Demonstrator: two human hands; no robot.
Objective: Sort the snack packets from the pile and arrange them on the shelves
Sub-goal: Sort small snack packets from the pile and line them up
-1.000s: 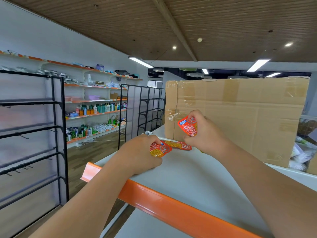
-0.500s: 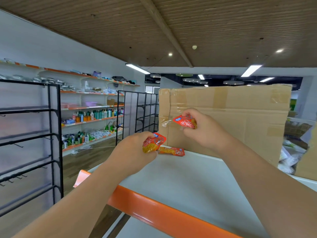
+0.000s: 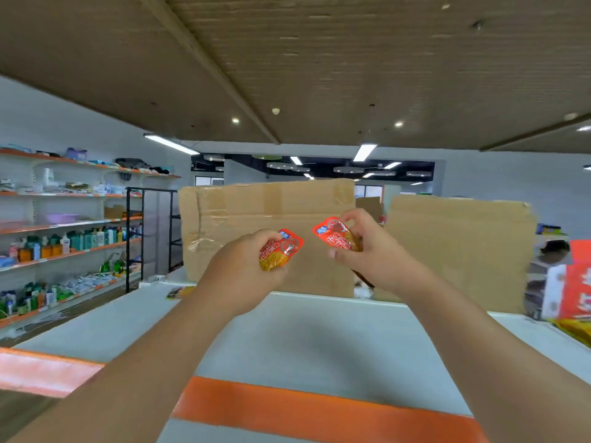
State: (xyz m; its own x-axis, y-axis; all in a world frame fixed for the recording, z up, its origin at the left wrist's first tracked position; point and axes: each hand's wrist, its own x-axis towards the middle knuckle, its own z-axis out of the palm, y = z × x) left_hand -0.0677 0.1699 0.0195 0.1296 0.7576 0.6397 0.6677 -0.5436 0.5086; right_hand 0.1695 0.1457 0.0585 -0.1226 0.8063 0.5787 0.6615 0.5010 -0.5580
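My left hand (image 3: 243, 273) grips a small red and yellow snack packet (image 3: 281, 251), held up above the white shelf top (image 3: 313, 334). My right hand (image 3: 367, 251) pinches a second red snack packet (image 3: 335, 235) at about the same height, a short gap apart from the first. A third packet (image 3: 177, 292) lies flat on the shelf at the far left, partly hidden by my left forearm. Both arms reach forward over the shelf's orange front edge (image 3: 303, 410).
A tall cardboard sheet (image 3: 268, 225) stands at the back of the shelf, with another cardboard piece (image 3: 460, 244) to its right. Red and white snack bags (image 3: 569, 289) sit at the right edge. Black racks (image 3: 150, 231) and stocked wall shelves (image 3: 64, 247) fill the left.
Both hands have lifted their packets off the shelf and moved right and apart. The view has swung right, so the third packet now lies far left.
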